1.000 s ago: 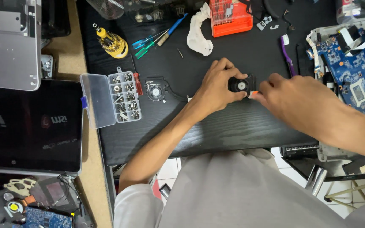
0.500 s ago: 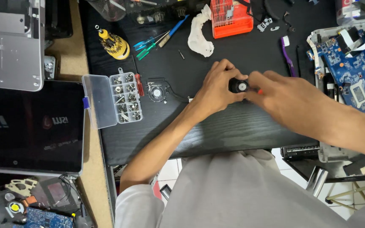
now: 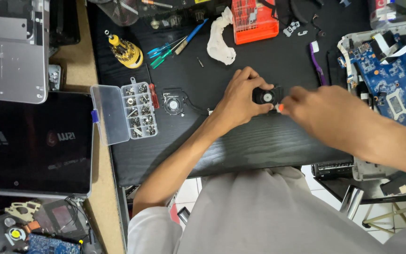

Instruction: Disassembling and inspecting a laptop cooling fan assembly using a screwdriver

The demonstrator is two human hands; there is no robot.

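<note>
Head view, looking down at two bare hands working on a small black fan [image 3: 267,96] on a black desk mat [image 3: 259,146].

Left of the hands, a clear plastic compartment box [image 3: 139,110] lies with its lid [image 3: 105,115] folded open; its small cells hold sorted metal screws. An orange plastic case [image 3: 254,21] sits at the mat's far edge, its contents too small to tell. The fan is a flat, dark, roundish housing with a pale round hub at its centre, resting on the mat near the middle. The left hand [image 3: 240,96] is curled around its left side, gripping it. The right hand [image 3: 316,110] is closed on a small tool with an orange tip [image 3: 281,107], which touches the fan's right edge.
</note>
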